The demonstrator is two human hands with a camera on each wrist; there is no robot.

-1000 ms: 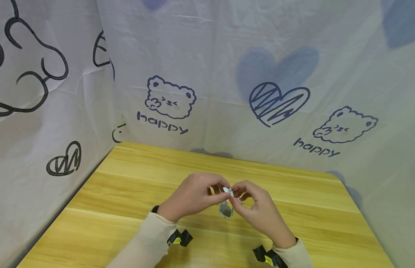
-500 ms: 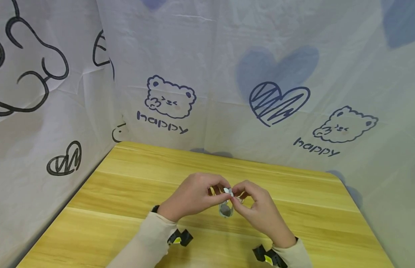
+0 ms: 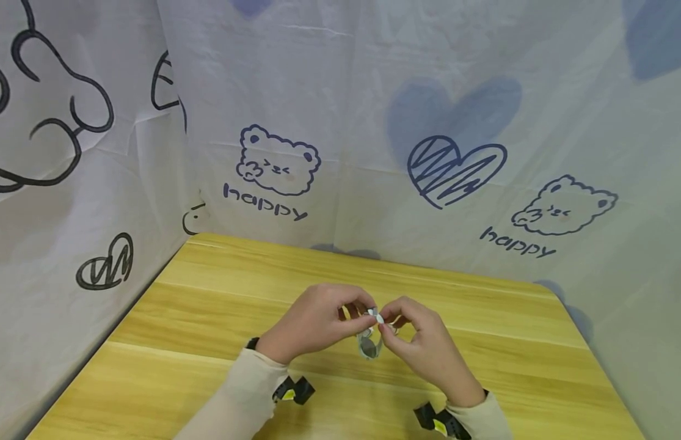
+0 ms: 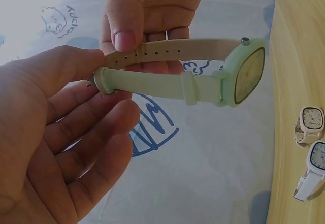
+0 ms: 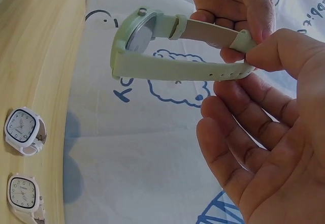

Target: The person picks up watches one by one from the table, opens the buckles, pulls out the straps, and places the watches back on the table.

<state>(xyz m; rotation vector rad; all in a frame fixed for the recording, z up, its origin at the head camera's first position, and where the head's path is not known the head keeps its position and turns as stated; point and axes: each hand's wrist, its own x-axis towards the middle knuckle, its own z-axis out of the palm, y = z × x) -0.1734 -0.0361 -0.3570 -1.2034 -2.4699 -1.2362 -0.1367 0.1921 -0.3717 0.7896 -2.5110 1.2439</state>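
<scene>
A mint green wristwatch (image 3: 369, 348) hangs between my two hands over the table, its strap bent into a loop with the case at the bottom. My left hand (image 3: 320, 316) pinches the buckle end of the strap (image 4: 147, 84) between thumb and fingers. The strap's holed end (image 5: 190, 72) runs to my right hand (image 3: 425, 339), whose thumb and forefinger pinch it. Both strap ends meet at the buckle (image 4: 103, 80), right at the fingertips. A loose keeper loop (image 4: 189, 87) sits on the buckle half, nearer the case. The fingertips partly hide the buckle.
Two more pale, square-faced watches lie on the wooden table (image 3: 219, 293): one watch (image 5: 23, 127) beside another watch (image 5: 23, 192). Behind the table hangs a printed cloth (image 3: 362, 201). Each wrist wears a black strap mount (image 3: 296, 390).
Both hands stay almost in place. The pale strap piece at the fingertips has turned slightly, and the hanging watch case has shifted a little.
</scene>
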